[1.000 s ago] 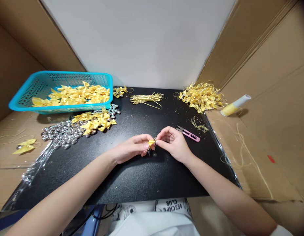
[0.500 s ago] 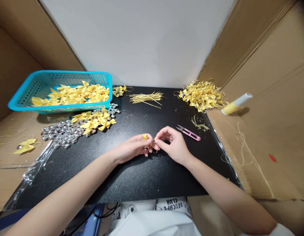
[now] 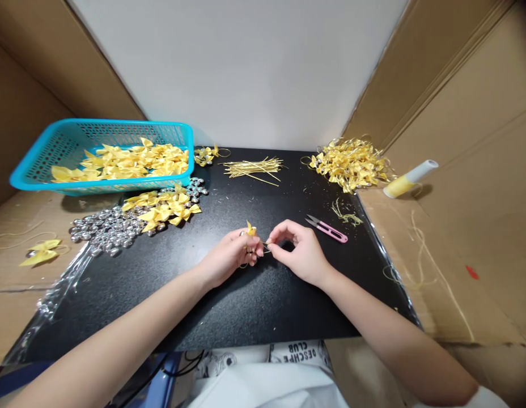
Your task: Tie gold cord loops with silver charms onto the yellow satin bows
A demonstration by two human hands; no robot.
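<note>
Over the middle of the black mat (image 3: pixel 254 306), my left hand (image 3: pixel 229 258) is closed on a small yellow ribbon bow (image 3: pixel 250 229) that pokes up above its fingers. My right hand (image 3: pixel 297 252) sits right beside it, fingertips pinched on a thin gold cord (image 3: pixel 265 245) that runs to the bow. Both hands nearly touch. Part of the bow and cord is hidden by the fingers.
A blue basket (image 3: pixel 33 164) of yellow bows stands at the back left, with loose bows (image 3: pixel 161 207) and silver beads (image 3: pixel 105 229) before it. Cut gold cords (image 3: pixel 252 168) lie at the back, finished bows (image 3: pixel 350 164) at back right. Pink snips (image 3: pixel 329 229) and a thread spool (image 3: pixel 410 179) lie right.
The bow has turned from between the fingertips to upright above my left hand. My left hand rolled slightly; my right hand keeps pinching the cord in much the same place.
</note>
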